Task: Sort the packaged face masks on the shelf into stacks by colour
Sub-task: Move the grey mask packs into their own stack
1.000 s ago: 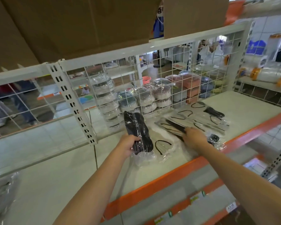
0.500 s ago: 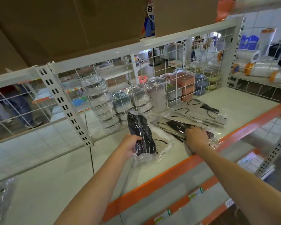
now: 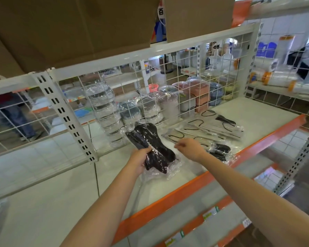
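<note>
A white shelf (image 3: 257, 111) with an orange front edge (image 3: 194, 182) carries the packaged face masks. Behind it stands a white wire grid panel (image 3: 168, 82), and through the grid show wrapped stacks of bowls (image 3: 103, 107) on the far side. Large cardboard boxes (image 3: 78, 27) sit on the shelf above.

Toward the right of the shelf lies a spread of grey masks in clear packets (image 3: 214, 129), their black ear loops showing, flat and overlapping one another. Just in front of them, near the orange edge, lies a smaller packet of black masks (image 3: 219, 151).

The left hand (image 3: 139, 159) grips a bundle of black masks in clear wrap (image 3: 153, 147), thumb over the top, holding it tilted above the shelf, its lower end near or on the surface. The right hand (image 3: 189, 148) hovers just to the right of that bundle, beside the near edge of the grey packets, fingers loosely curled with the tips drawn together; whether they pinch a bit of clear wrap I cannot tell.
</note>
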`<state>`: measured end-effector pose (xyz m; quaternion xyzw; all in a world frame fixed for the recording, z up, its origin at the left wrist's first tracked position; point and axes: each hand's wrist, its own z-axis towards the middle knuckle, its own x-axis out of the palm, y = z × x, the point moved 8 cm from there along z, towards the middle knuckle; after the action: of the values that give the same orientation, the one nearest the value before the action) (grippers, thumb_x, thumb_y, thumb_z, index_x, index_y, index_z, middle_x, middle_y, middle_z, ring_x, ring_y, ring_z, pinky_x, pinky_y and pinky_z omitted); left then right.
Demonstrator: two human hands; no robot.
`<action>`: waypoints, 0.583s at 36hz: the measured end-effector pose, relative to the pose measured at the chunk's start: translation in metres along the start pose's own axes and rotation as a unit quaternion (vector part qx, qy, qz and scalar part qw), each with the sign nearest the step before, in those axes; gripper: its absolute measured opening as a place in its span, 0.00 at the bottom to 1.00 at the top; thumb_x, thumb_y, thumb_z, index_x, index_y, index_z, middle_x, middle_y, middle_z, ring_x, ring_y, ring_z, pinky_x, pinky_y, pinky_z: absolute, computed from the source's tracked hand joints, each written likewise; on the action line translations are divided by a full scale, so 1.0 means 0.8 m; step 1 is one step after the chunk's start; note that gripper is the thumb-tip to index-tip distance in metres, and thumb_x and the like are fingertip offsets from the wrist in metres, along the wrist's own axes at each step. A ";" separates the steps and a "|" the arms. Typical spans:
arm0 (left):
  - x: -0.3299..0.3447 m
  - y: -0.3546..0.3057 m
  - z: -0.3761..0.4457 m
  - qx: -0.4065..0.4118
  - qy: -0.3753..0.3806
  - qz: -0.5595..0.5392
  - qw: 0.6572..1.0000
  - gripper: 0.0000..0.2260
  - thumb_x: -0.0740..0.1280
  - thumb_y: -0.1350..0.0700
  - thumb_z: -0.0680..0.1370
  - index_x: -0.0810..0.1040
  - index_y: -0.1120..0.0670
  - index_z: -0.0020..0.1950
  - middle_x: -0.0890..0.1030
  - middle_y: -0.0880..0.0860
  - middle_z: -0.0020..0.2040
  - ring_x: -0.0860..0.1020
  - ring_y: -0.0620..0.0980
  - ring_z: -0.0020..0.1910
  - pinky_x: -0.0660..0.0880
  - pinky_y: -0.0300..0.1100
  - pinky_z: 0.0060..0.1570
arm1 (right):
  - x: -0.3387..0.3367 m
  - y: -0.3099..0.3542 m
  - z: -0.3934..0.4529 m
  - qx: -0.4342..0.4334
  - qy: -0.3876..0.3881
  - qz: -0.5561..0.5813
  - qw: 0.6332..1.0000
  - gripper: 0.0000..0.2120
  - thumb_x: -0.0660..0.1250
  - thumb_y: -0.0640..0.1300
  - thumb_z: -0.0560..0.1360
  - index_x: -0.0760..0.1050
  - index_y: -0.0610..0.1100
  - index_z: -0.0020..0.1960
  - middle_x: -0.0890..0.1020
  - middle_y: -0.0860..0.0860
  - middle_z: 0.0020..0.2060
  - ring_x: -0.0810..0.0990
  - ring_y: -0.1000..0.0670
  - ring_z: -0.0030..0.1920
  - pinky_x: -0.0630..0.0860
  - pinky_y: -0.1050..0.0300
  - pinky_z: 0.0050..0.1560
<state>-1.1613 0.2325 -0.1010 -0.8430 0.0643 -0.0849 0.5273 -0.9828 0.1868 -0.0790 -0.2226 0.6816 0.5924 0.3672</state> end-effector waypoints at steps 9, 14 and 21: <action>-0.008 -0.002 0.000 0.014 0.006 0.000 1.000 0.12 0.63 0.66 0.79 0.74 0.64 0.61 0.79 0.56 0.42 0.78 0.52 0.39 0.74 0.45 0.35 | -0.020 -0.125 -0.024 0.177 0.035 -0.208 0.961 0.26 0.56 0.45 0.78 0.57 0.49 0.75 0.52 0.48 0.76 0.46 0.43 0.76 0.53 0.36 0.72; 0.000 -0.001 -0.001 0.020 0.019 0.016 0.999 0.11 0.63 0.66 0.78 0.74 0.63 0.60 0.79 0.56 0.44 0.77 0.51 0.39 0.74 0.46 0.40 | -0.025 -0.153 -0.034 0.228 0.034 -0.206 0.951 0.31 0.57 0.57 0.77 0.50 0.54 0.77 0.40 0.46 0.77 0.37 0.40 0.75 0.48 0.37 0.73; 0.000 0.003 0.003 0.007 0.020 0.030 0.999 0.09 0.64 0.64 0.78 0.75 0.62 0.58 0.80 0.56 0.43 0.78 0.57 0.48 0.73 0.57 0.58 | -0.043 -0.137 -0.036 0.191 -0.063 -0.249 0.947 0.18 0.59 0.47 0.78 0.69 0.44 0.66 0.62 0.43 0.69 0.62 0.40 0.69 0.67 0.45 0.65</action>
<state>-1.1611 0.2332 -0.1043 -0.8349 0.0989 -0.0863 0.5345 -0.8871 0.1328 -0.1225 -0.2731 0.6802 0.3536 0.5811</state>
